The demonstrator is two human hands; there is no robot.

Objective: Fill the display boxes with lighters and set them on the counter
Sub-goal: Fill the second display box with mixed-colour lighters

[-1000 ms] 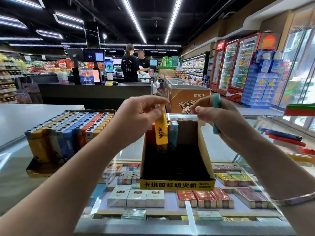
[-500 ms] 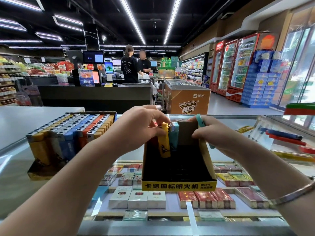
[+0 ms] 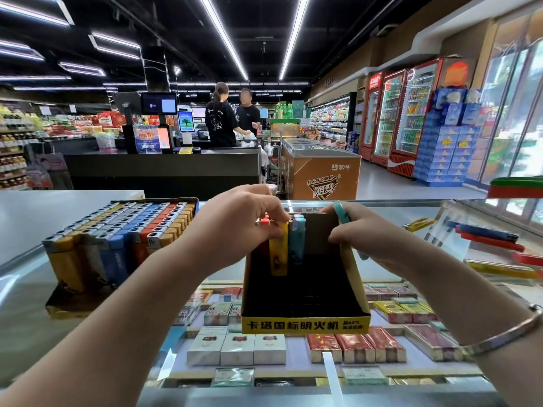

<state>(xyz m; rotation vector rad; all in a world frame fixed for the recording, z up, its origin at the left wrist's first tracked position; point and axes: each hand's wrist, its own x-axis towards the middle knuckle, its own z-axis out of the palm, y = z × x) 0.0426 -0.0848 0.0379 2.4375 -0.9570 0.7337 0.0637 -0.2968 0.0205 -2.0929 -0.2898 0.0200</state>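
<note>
A yellow-fronted black display box [image 3: 305, 324] stands on the glass counter [image 3: 26, 312] in front of me, mostly dark inside. My left hand [image 3: 235, 221] pinches the top of a yellow lighter [image 3: 278, 251] standing in the box's back row, beside a teal lighter [image 3: 297, 242] and a red lighter [image 3: 266, 221] behind my fingers. My right hand [image 3: 358, 230] grips another teal lighter [image 3: 340, 212] and rests against the box's right wall. A full tray of lighters [image 3: 123, 230] stands on the counter to the left.
Loose lighters [image 3: 487, 236] in blue, red and yellow lie on the counter at the right. Cigarette packs [image 3: 238, 348] fill the case under the glass. Beyond the counter are a checkout desk [image 3: 161, 168] with two people, a freezer chest [image 3: 320, 168] and drink fridges [image 3: 402, 113].
My left hand has lowered the yellow lighter from above the box down into its back row. My right hand came down with the teal lighter to the box's right wall.
</note>
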